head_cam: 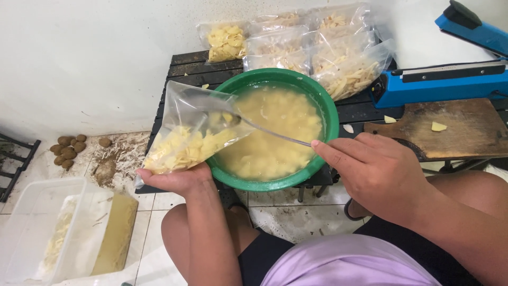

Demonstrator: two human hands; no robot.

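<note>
Beside the green bowl (330, 124), the left hand (177, 180) cups the soft, slippery plastic bag (193, 130) from below; the right hand (378, 172) pinches a spoon (275, 135). The bag looks light, floppy.

A plain white plastered wall (106, 53) rises beyond the grip; below it lies a floor of pale square tiles (153, 254), dusted with scraps; a low bench of dark slats (196, 66) stands ahead; a worn brown wooden board (465, 132) sits to the right; light is soft and even.

Blue sealer (439, 85), board (465, 130), perhaps potatoes (67, 149)
</note>
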